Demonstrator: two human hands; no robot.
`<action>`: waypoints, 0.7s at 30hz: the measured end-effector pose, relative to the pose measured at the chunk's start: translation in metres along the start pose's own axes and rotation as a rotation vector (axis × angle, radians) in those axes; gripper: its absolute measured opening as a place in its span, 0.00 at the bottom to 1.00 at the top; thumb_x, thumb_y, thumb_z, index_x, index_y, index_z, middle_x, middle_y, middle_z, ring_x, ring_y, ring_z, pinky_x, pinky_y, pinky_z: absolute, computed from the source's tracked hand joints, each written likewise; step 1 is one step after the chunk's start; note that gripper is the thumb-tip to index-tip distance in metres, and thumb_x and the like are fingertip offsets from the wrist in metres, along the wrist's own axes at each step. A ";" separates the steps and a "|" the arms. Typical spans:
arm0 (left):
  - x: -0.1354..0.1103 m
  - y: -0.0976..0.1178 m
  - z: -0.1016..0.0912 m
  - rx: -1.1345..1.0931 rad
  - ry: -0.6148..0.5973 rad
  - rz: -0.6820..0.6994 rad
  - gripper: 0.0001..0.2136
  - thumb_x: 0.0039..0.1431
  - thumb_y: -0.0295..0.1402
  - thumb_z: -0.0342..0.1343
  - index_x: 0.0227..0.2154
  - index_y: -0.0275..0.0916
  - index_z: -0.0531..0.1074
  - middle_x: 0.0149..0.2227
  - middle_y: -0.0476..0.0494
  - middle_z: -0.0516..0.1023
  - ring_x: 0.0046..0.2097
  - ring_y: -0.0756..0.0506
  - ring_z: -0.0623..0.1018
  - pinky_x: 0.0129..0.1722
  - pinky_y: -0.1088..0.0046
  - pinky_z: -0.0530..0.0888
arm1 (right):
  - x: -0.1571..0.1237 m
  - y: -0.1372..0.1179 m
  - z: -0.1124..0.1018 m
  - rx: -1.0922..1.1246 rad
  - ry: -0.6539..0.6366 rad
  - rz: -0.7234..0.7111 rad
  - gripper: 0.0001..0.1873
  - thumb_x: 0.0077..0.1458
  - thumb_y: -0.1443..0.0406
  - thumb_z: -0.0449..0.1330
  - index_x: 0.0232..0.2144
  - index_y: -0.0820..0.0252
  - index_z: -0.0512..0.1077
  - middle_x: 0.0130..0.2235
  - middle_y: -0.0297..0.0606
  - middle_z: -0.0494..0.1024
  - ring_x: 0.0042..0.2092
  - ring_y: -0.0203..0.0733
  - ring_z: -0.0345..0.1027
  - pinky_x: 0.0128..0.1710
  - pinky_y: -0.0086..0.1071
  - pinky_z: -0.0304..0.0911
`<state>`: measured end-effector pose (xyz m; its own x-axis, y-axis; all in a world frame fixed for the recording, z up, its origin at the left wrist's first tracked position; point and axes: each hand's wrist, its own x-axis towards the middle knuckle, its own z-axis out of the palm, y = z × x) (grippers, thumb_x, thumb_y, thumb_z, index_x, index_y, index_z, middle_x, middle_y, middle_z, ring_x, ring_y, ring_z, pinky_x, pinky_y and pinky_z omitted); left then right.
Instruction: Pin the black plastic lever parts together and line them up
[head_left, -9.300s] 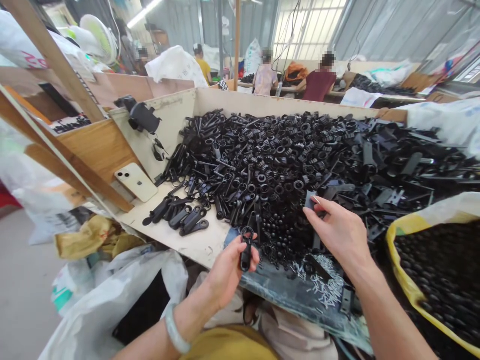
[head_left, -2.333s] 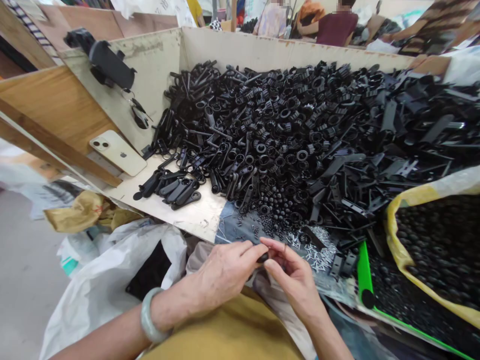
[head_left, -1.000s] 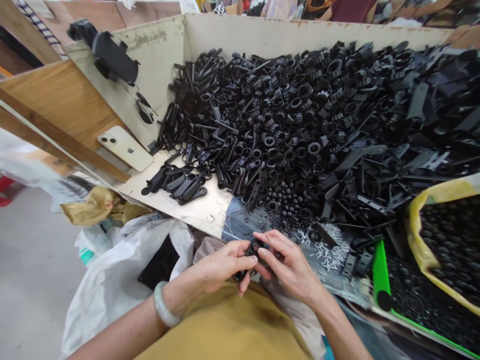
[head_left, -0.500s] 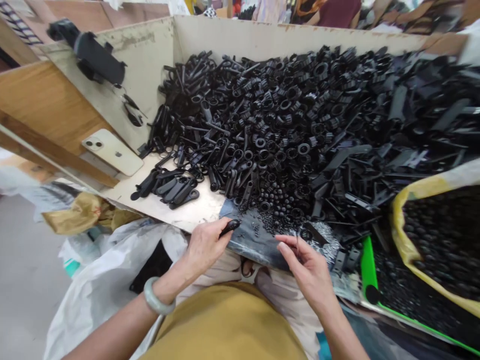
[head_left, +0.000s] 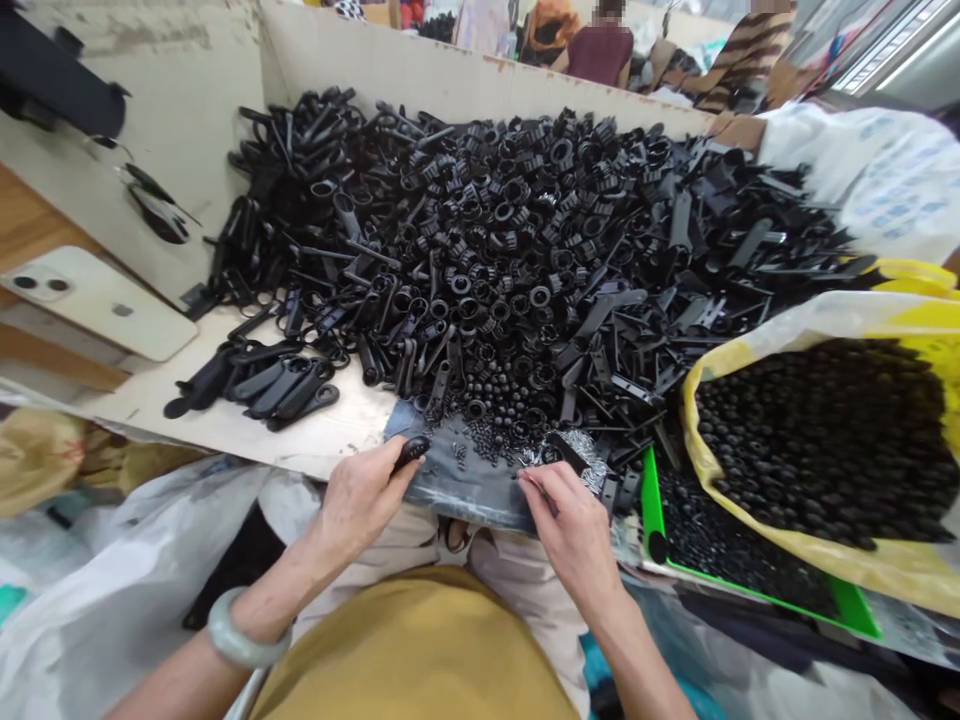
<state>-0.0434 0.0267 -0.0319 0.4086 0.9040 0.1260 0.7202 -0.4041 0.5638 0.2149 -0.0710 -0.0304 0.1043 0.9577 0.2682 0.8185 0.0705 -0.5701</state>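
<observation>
A person in a mustard-yellow top (head_left: 420, 650) sits before a walled bench heaped with black plastic parts (head_left: 480, 210), the pile spreading from the center of the view toward 12 o'clock. Between 7 and 8 o'clock, the left hand (head_left: 367, 495), a pale green bangle (head_left: 247, 630) at its wrist, has its fingers curled closed around a black part (head_left: 410, 452), whose rounded end juts past the thumb toward 2 o'clock, above the blue-grey sheet (head_left: 465, 485) at 6 o'clock. At 5 o'clock, the right hand (head_left: 566, 515) reaches in with thumb and fingertips drawn close together, just beside slim silver pins (head_left: 592, 460); whether the tips meet or pinch anything is too small to tell. Small black balls (head_left: 502, 395) lie near the center, below the pile. Toward 9 o'clock, a cluster of elongated black pieces (head_left: 281, 390) lies on the pale board (head_left: 352, 425), with a phone (head_left: 105, 300) leaning beyond it. A yellow-edged sack (head_left: 701, 440) of black balls stands past 3 o'clock, near a green-rimmed tray (head_left: 653, 505) at 4. A person in maroon (head_left: 600, 52) appears at 1 o'clock.
</observation>
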 end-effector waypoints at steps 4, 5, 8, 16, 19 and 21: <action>0.000 0.021 -0.006 -0.415 -0.031 -0.226 0.13 0.65 0.41 0.54 0.27 0.41 0.69 0.23 0.52 0.71 0.27 0.48 0.71 0.30 0.73 0.64 | 0.004 0.001 0.008 -0.190 -0.033 -0.040 0.13 0.73 0.63 0.51 0.40 0.55 0.76 0.39 0.37 0.78 0.35 0.39 0.75 0.33 0.30 0.63; 0.000 0.027 -0.007 -0.520 -0.042 -0.279 0.13 0.64 0.42 0.55 0.26 0.41 0.69 0.22 0.52 0.71 0.28 0.48 0.71 0.31 0.74 0.65 | 0.004 0.002 0.009 -0.219 -0.036 -0.040 0.14 0.73 0.62 0.51 0.40 0.55 0.76 0.39 0.37 0.78 0.34 0.39 0.75 0.32 0.30 0.62; 0.000 0.044 -0.006 -0.795 -0.084 -0.438 0.13 0.61 0.45 0.57 0.28 0.40 0.70 0.21 0.53 0.71 0.26 0.50 0.68 0.28 0.75 0.64 | 0.004 0.003 0.010 -0.205 -0.006 -0.033 0.14 0.73 0.62 0.52 0.38 0.55 0.76 0.38 0.37 0.77 0.33 0.40 0.74 0.31 0.31 0.62; -0.005 0.061 0.001 -1.193 -0.257 -0.633 0.18 0.56 0.49 0.64 0.32 0.39 0.68 0.18 0.56 0.68 0.20 0.55 0.58 0.19 0.78 0.49 | 0.023 -0.041 0.007 0.433 0.019 0.039 0.05 0.65 0.64 0.62 0.37 0.53 0.79 0.34 0.34 0.77 0.31 0.37 0.68 0.29 0.29 0.63; -0.005 0.061 -0.001 -1.208 -0.251 -0.618 0.18 0.56 0.49 0.65 0.31 0.39 0.68 0.18 0.56 0.67 0.19 0.55 0.56 0.18 0.78 0.49 | 0.030 -0.055 0.009 0.544 -0.009 0.045 0.04 0.63 0.65 0.64 0.35 0.53 0.80 0.32 0.33 0.76 0.30 0.37 0.67 0.28 0.28 0.63; -0.006 0.061 -0.002 -1.213 -0.246 -0.606 0.18 0.56 0.48 0.65 0.30 0.39 0.68 0.17 0.56 0.67 0.19 0.55 0.56 0.18 0.78 0.49 | 0.032 -0.058 0.012 0.585 -0.030 0.058 0.04 0.62 0.65 0.65 0.35 0.53 0.80 0.32 0.32 0.76 0.29 0.36 0.67 0.28 0.27 0.62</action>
<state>-0.0028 -0.0026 0.0029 0.3884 0.7943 -0.4673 -0.0637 0.5290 0.8462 0.1640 -0.0413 0.0021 0.1166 0.9715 0.2065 0.3630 0.1518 -0.9194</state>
